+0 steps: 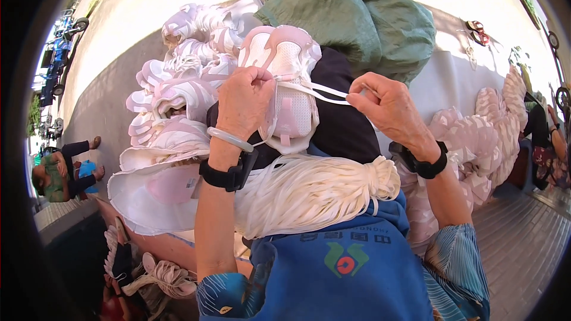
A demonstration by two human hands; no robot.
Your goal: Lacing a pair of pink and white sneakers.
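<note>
A white and pale pink shoe upper (287,107) lies over my dark-trousered lap, its tongue end toward me. My left hand (247,98) is closed in a pinch at the upper's left edge, by the lacing. To the right, my right hand (386,107) pinches the end of a white shoelace (321,92), which stretches from the upper as two strands. Closer to me, a thick bundle of cream laces (315,193) rests across my lap above a blue apron (351,273). Whether the left fingertips grip lace or upper is hidden.
Stacked shoe uppers (181,95) stand at the left, and more uppers (476,137) run along the right. A green sack (357,18) lies ahead. Scissors with red handles (477,32) are at the far right. People sit at left, lower left and far right.
</note>
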